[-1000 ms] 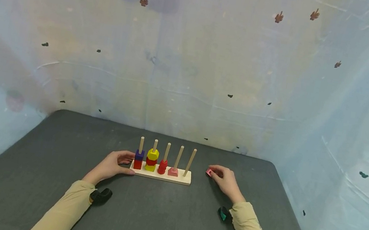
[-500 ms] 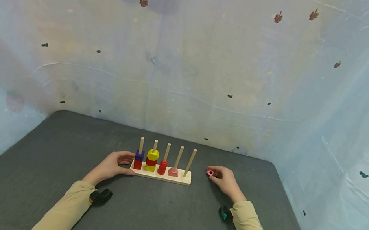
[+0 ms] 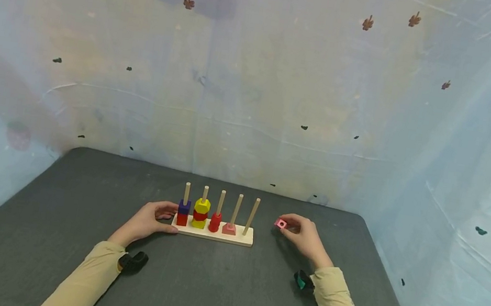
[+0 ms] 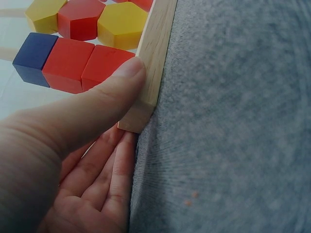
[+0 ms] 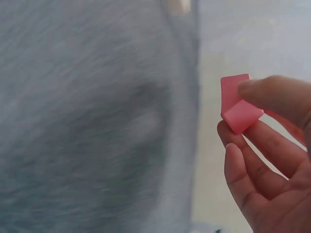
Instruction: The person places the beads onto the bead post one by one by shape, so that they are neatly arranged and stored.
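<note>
A wooden peg board with a row of upright pegs lies on the dark table. My left hand grips its left end, the thumb pressing near the corner beside two red cubes topped by a blue one. Yellow and red hexagonal blocks are stacked on the second peg. Red rounded pieces sit on the third peg, a pink trapezoid block on the fourth. Right of the board, my right hand pinches a small pink block with a hole through it, raised over the table.
The grey-black table runs back to a pale patterned curtain, which hangs behind it and along both sides. The rightmost peg stands as bare wood at the board's right end.
My right hand has lifted slightly with the pink block and turned it, so its hole faces the head camera. The left hand keeps its hold on the peg board.
</note>
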Demonstrator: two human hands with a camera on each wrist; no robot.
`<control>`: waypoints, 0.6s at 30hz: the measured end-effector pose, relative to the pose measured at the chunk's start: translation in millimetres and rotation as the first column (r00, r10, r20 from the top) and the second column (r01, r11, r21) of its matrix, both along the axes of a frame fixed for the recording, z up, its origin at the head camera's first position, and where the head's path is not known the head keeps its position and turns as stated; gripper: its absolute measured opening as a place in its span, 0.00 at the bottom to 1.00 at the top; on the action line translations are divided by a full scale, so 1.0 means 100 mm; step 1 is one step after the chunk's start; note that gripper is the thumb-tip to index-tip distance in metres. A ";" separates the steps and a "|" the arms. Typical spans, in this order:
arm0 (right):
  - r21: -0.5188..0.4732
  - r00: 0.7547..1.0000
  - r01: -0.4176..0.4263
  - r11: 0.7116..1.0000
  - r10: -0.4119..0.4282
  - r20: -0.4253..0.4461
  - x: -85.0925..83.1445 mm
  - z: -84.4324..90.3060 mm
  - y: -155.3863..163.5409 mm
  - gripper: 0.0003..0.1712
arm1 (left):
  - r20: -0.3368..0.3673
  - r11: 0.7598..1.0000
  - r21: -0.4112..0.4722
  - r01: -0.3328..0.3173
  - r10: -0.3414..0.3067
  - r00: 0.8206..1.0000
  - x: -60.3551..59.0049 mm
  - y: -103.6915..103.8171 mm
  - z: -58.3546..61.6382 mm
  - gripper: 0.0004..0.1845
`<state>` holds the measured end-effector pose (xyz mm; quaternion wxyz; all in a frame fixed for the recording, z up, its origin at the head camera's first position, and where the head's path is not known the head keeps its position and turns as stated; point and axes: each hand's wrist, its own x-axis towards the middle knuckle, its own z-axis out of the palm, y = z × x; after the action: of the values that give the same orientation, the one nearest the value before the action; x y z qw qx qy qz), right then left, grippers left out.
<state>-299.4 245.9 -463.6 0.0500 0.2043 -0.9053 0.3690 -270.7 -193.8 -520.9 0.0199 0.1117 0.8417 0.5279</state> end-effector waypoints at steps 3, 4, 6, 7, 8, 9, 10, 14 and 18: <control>-0.027 0.999 -0.033 0.999 0.032 -0.033 0.04 0.14 -0.02 0.17 | -0.001 1.000 -0.001 0.002 -0.002 1.000 0.00 0.00 0.01 0.35; -0.039 0.998 -0.043 0.998 0.041 -0.042 0.06 0.20 -0.03 0.17 | 0.001 1.000 -0.002 0.002 -0.002 1.000 0.01 0.00 0.01 0.35; -0.056 0.996 -0.063 0.996 0.059 -0.067 0.09 0.31 -0.05 0.17 | 0.001 1.000 -0.005 0.004 -0.004 1.000 0.01 0.01 0.01 0.36; -0.064 0.995 -0.072 0.995 0.067 -0.080 0.10 0.37 -0.06 0.17 | 0.000 1.000 -0.007 0.002 -0.002 1.000 0.01 0.01 0.02 0.36; -0.070 0.993 -0.079 0.994 0.072 -0.092 0.12 0.44 -0.07 0.18 | -0.002 1.000 -0.008 0.004 -0.004 1.000 0.01 0.02 0.02 0.36; -0.080 0.992 -0.085 0.993 0.076 -0.103 0.14 0.50 -0.08 0.18 | -0.012 1.000 -0.017 0.006 -0.007 1.000 0.01 0.02 0.02 0.36; -0.086 0.990 -0.090 0.992 0.080 -0.113 0.15 0.56 -0.10 0.18 | -0.018 1.000 -0.020 0.007 -0.007 1.000 0.01 0.02 0.02 0.37; -0.134 0.983 -0.134 0.982 0.114 -0.147 0.21 0.82 -0.19 0.19 | -0.029 1.000 -0.028 0.003 -0.004 1.000 0.01 0.03 0.02 0.36; -0.201 0.975 -0.192 0.961 0.164 -0.147 0.33 1.12 -0.35 0.18 | -0.029 1.000 -0.028 -0.004 0.004 1.000 0.01 0.02 0.01 0.36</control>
<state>-265.9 210.7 -352.0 0.0968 0.3018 -0.8331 0.4534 -269.2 -192.3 -519.4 0.0082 0.1173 0.8495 0.5143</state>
